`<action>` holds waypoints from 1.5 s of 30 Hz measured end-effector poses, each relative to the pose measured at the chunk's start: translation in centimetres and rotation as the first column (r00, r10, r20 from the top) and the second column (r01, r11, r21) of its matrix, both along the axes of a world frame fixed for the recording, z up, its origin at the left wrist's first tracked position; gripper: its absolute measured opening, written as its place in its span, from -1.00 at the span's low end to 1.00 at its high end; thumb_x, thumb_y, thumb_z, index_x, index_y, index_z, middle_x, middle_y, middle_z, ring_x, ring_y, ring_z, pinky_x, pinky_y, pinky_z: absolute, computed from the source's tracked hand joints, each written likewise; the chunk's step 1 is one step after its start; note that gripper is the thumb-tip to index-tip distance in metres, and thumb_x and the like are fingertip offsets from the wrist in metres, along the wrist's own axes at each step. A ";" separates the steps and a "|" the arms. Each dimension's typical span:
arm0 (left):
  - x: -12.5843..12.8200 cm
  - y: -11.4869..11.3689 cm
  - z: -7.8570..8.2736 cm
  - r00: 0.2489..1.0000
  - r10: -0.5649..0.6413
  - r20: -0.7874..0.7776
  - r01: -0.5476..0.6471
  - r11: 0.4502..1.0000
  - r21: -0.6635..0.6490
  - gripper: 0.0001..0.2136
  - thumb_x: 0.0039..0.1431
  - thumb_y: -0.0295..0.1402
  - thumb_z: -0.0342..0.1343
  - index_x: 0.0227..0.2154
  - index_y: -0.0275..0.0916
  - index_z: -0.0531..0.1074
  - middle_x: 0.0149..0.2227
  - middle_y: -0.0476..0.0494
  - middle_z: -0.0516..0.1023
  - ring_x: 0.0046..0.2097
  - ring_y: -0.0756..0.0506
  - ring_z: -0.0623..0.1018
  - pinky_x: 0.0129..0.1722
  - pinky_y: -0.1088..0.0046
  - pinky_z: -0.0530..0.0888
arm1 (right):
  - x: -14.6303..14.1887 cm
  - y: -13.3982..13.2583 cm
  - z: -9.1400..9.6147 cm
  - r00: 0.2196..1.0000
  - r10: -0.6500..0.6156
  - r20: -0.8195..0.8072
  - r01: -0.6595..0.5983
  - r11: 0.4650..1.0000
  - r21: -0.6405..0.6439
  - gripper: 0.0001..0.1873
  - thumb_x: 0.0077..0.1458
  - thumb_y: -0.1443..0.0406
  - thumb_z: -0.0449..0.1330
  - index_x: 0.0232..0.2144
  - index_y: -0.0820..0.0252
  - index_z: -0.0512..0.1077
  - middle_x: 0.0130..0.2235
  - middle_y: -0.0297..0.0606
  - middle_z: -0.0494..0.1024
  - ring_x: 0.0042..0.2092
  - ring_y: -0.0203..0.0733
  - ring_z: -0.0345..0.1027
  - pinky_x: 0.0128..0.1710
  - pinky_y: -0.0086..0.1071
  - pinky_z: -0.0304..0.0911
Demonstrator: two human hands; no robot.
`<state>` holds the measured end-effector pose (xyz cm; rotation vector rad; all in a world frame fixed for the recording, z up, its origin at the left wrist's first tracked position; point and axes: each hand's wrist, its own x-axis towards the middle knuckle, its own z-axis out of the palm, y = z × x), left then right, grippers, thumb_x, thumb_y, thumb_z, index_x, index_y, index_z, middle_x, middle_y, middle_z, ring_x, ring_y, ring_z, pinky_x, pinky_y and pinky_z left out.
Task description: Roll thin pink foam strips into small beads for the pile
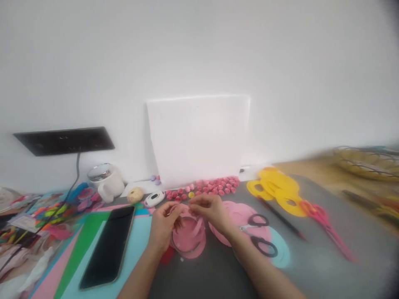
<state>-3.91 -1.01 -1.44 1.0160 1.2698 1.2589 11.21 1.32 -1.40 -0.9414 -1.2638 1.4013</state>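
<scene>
My left hand (165, 222) and my right hand (212, 209) are close together at the middle of the table, both with fingers pinched. A thin pink paper strip (197, 227) curls down between them; its ends are hidden in the fingertips. Under the hands lie pink paper rings (190, 251), overlapping one another. Just beyond the fingertips are many small rolled pink paper coils (215, 187), with one yellow coil (191, 194) among them. Beside my right wrist rest larger pink paper circles (232, 211) and black-handled scissors (262, 234).
A black phone (109, 249) lies on coloured paper sheets (75, 249) at left, with a white mug (109, 182) behind. To the right are yellow paper rings (277, 187), a dark pencil (282, 218) and pink scissors (330, 228). A white board (199, 137) leans on the wall.
</scene>
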 end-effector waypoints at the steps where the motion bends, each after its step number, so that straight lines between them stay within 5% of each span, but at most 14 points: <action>1: 0.0 0.0 0.0 1.000 -0.001 0.009 0.001 1.000 -0.006 -0.74 -0.12 -0.20 0.24 -0.49 -0.32 0.44 -0.78 0.03 0.38 -0.73 0.07 0.29 -0.76 0.63 0.18 | 0.1 0.0 0.0 1.000 -0.011 -0.007 0.011 1.000 0.002 -0.79 -0.25 0.22 0.33 -0.53 0.26 0.51 -0.55 -0.28 0.54 -0.51 -0.25 0.40 -0.45 -0.37 0.37; 11: 0.2 0.1 0.0 0.993 0.017 0.117 -0.021 0.999 0.028 -0.79 -0.10 -0.26 0.24 -0.51 -0.31 0.41 -0.54 -0.05 0.52 -0.69 0.10 0.34 -0.76 0.64 0.18 | 0.0 -0.3 -0.1 0.984 0.096 -0.148 -0.103 0.994 -0.041 -0.85 -0.25 0.32 0.34 -0.49 0.23 0.54 -0.47 -0.30 0.57 -0.44 -0.27 0.41 -0.36 -0.37 0.35; 18: 0.2 -0.1 0.1 0.994 -0.015 0.106 0.014 1.000 0.009 -0.79 -0.09 -0.26 0.24 -0.50 -0.31 0.43 -0.77 0.05 0.37 -0.72 0.10 0.27 -0.74 0.66 0.18 | 0.1 -0.6 0.1 0.980 0.123 -0.159 -0.129 0.991 -0.024 -0.86 -0.19 0.27 0.34 -0.49 0.23 0.56 -0.45 -0.25 0.58 -0.41 -0.23 0.42 -0.33 -0.34 0.33; 24: 0.4 -0.1 0.3 0.989 0.028 0.145 -0.028 1.000 0.002 -0.79 -0.13 -0.27 0.26 -0.53 -0.29 0.39 -0.67 0.04 0.42 -0.71 0.12 0.28 -0.78 0.68 0.09 | -0.1 -0.6 0.2 0.970 0.156 -0.186 -0.163 0.986 -0.024 -0.79 -0.24 0.27 0.36 -0.43 0.21 0.57 -0.39 -0.24 0.60 -0.35 -0.19 0.44 -0.25 -0.29 0.34; 45: 0.4 -0.3 0.4 0.990 -0.047 0.132 0.047 0.999 0.000 -0.77 -0.08 -0.22 0.24 -0.49 -0.27 0.38 -0.78 0.09 0.33 -0.72 0.12 0.23 -0.75 0.67 0.12 | 0.1 -0.6 0.2 0.978 0.061 -0.199 -0.076 0.995 -0.065 -0.78 -0.27 0.28 0.39 -0.47 0.25 0.54 -0.39 -0.20 0.60 -0.37 -0.19 0.46 -0.29 -0.31 0.36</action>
